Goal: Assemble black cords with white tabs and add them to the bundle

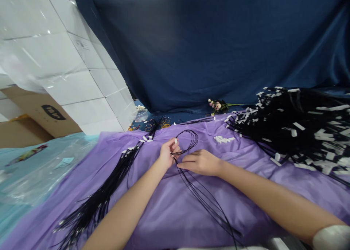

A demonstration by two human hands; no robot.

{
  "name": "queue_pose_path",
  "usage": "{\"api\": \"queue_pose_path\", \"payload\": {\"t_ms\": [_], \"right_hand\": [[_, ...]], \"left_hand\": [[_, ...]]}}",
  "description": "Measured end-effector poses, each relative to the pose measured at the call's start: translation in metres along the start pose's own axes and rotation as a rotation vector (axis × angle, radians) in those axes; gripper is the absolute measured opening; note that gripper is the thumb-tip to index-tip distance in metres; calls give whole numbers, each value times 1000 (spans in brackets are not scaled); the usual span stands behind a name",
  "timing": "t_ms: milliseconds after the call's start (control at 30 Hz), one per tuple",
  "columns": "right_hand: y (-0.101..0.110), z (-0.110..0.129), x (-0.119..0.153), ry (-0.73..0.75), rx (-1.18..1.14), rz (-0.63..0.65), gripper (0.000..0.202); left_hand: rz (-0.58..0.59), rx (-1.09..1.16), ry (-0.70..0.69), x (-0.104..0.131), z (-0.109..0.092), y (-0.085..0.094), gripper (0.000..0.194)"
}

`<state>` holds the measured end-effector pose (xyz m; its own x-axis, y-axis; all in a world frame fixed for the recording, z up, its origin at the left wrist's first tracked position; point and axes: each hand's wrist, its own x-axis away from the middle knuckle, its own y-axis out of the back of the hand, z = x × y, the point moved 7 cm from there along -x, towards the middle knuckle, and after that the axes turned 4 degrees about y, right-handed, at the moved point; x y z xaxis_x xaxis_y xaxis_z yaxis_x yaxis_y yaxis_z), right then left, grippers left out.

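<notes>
A small bunch of thin black cords is bent into a loop in front of me, its loose ends trailing down toward the near edge of the cloth. My left hand is closed around the cords at the base of the loop, and a small white tag shows at its fingertips. Close beside it on the right, my right hand has its fingers drawn together on the cords just below the left hand. The exact fingertip contact is partly hidden.
A bundle of black cords with white ends lies left on the purple cloth. A large heap of tagged black cords stands right. Small white pieces and flowers lie beyond my hands. White boxes stack at left.
</notes>
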<state>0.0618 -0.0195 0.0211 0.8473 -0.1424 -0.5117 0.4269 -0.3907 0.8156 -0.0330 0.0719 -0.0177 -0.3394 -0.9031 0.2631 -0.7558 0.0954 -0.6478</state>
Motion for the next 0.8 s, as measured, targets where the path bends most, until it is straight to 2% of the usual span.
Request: {"api": "queue_pose_path", "payload": {"t_ms": [800], "right_hand": [[-1,1,-2,-17,-31,28,27]], "left_hand": [[1,-40,2,0,1,2,19]]}}
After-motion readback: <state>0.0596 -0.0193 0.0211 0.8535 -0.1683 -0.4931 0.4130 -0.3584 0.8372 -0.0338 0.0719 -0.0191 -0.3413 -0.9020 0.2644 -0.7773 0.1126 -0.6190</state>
